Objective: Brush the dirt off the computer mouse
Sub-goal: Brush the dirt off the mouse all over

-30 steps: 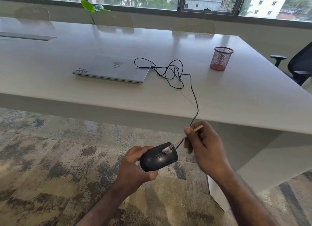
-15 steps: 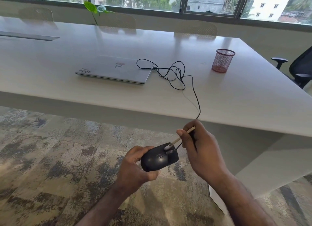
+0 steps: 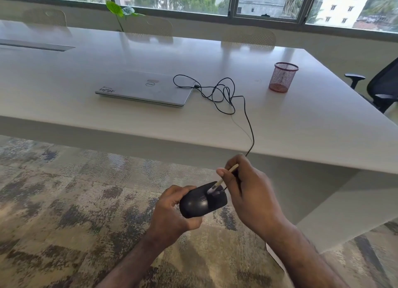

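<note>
A black wired computer mouse (image 3: 199,202) is held in the air over the carpet, below the table's front edge, gripped from the left and underneath by my left hand (image 3: 170,212). My right hand (image 3: 247,191) pinches a small brush with a pale wooden handle (image 3: 224,178). The brush's whitish bristles rest on the front of the mouse, beside the scroll wheel. The mouse's black cable (image 3: 247,124) runs up behind my right hand and over the table edge to a tangle beside the laptop.
A closed silver laptop (image 3: 144,88) lies on the long white table (image 3: 301,124). A red mesh pen cup (image 3: 282,77) stands at the right. A black office chair (image 3: 381,89) is at the far right. Patterned carpet (image 3: 64,201) lies below.
My right hand and the brush have shifted slightly left and down over the mouse's front, the bristles moving along the buttons. My left hand keeps holding the mouse in about the same place.
</note>
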